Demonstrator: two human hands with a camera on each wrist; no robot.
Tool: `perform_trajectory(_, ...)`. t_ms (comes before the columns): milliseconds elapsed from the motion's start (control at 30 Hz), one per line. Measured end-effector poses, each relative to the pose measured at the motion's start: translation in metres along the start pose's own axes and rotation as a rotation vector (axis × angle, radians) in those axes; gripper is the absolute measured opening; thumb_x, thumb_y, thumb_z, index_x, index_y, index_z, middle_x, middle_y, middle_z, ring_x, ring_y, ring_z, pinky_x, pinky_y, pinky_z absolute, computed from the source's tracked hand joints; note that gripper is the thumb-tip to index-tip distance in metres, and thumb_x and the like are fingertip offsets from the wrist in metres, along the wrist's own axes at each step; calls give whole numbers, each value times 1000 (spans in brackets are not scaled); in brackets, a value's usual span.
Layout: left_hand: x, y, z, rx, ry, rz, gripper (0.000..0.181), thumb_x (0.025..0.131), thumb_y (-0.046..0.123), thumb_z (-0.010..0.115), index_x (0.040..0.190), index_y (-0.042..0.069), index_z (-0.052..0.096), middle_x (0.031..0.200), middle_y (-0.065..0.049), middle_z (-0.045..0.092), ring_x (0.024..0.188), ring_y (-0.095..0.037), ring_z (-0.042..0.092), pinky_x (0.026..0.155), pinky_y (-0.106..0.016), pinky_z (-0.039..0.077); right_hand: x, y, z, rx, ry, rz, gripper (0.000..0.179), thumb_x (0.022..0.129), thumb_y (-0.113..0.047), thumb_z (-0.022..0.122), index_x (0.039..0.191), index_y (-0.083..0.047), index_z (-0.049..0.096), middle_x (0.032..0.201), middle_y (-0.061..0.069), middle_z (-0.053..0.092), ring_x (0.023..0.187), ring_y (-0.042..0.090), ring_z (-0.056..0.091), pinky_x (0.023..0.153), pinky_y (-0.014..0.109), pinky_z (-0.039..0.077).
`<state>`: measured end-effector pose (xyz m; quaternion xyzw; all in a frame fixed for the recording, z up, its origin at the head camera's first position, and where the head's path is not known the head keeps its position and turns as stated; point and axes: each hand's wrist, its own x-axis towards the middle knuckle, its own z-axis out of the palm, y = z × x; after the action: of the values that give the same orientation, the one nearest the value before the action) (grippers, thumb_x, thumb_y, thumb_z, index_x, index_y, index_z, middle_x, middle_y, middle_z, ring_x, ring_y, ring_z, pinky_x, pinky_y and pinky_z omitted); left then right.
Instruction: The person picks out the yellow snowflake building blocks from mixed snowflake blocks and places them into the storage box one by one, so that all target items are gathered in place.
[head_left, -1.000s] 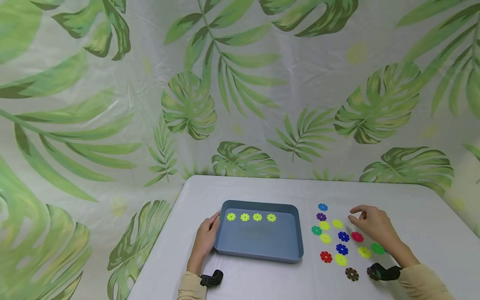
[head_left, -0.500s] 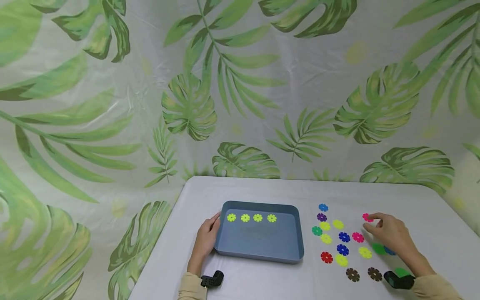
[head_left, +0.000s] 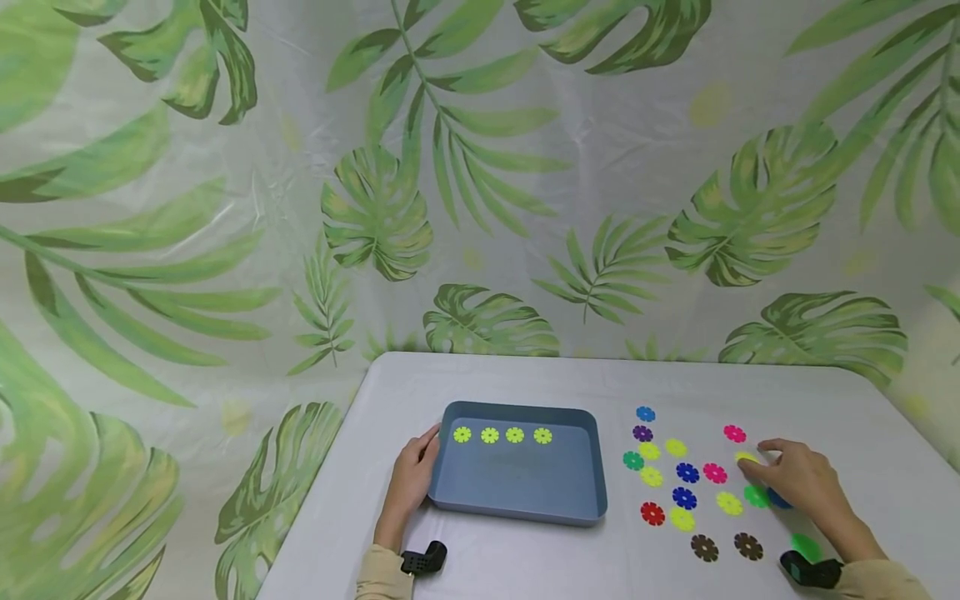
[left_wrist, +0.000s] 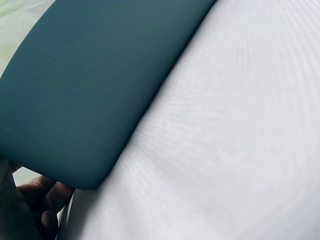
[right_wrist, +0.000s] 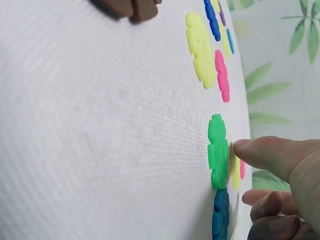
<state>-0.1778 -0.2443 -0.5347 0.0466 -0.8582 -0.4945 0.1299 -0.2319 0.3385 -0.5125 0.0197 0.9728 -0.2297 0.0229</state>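
My left hand holds the left side of a blue-grey tray; in the left wrist view its curled fingers show at the tray's corner. Along the tray's far side lies a row of yellow notched discs. At the right, my right hand reaches low over the table, thumb and forefinger apart around a yellow notched disc, partly hidden by the hand. The right wrist view shows the thumb tip right at that disc, behind a green disc. A pink disc lies just beyond.
Several more notched discs lie loose between tray and right hand, among them a red one, a dark blue one and a brown one. A green disc lies beside the right wrist. Behind the white table hangs a leaf-patterned cloth.
My right hand has moved right and closer to me, off the pink disc, which now lies uncovered. A yellow disc shows between its thumb and forefinger. The left hand and tray stay put.
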Motion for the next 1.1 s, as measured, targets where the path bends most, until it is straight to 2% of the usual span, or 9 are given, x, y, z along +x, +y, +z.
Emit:
perform_trajectory(367, -1, 0, 0, 7, 6, -12, 40, 108, 29, 50, 143, 10, 60, 94, -5, 60, 79, -18, 46, 75, -36, 39, -1, 2, 2, 18, -14, 12, 83, 82, -58, 77, 119, 14, 60, 91, 26, 66, 80, 35, 61, 68, 51, 46)
perform_trajectory(567, -1, 0, 0, -5, -2, -26, 40, 108, 29, 50, 143, 12, 59, 96, -5, 60, 80, -18, 46, 76, -37, 39, -3, 2, 2, 20, 2, -15, 76, 84, -53, 76, 117, 14, 63, 85, 17, 67, 75, 27, 57, 63, 42, 44)
perform_trajectory(667, -1, 0, 0, -6, -6, -23, 41, 108, 30, 49, 144, 12, 59, 96, -5, 60, 81, -18, 47, 76, -37, 39, -4, 1, 2, 18, 15, -30, 73, 85, -51, 77, 116, 14, 64, 84, 16, 67, 74, 26, 57, 61, 39, 43)
perform_trajectory(800, -1, 0, 0, -7, -4, -23, 41, 108, 30, 49, 143, 11, 59, 96, -4, 60, 80, -18, 47, 76, -37, 39, -4, 0, 2, 16, 18, -32, 71, 84, -50, 78, 113, 14, 65, 85, 18, 67, 76, 28, 58, 62, 41, 44)
perform_trajectory(967, -1, 1, 0, -6, -4, -21, 40, 108, 29, 49, 143, 11, 59, 96, -4, 60, 81, -18, 47, 77, -37, 39, -2, -1, 3, 18, 20, -15, 68, 83, -47, 79, 111, 14, 66, 81, 12, 66, 76, 27, 55, 62, 40, 43)
perform_trajectory(1100, -1, 1, 0, -4, -5, -22, 40, 108, 28, 49, 143, 12, 59, 96, -4, 60, 81, -18, 47, 77, -38, 39, 0, -2, 4, 19, 19, -5, 67, 82, -46, 80, 108, 14, 66, 82, 13, 66, 78, 29, 57, 65, 44, 45)
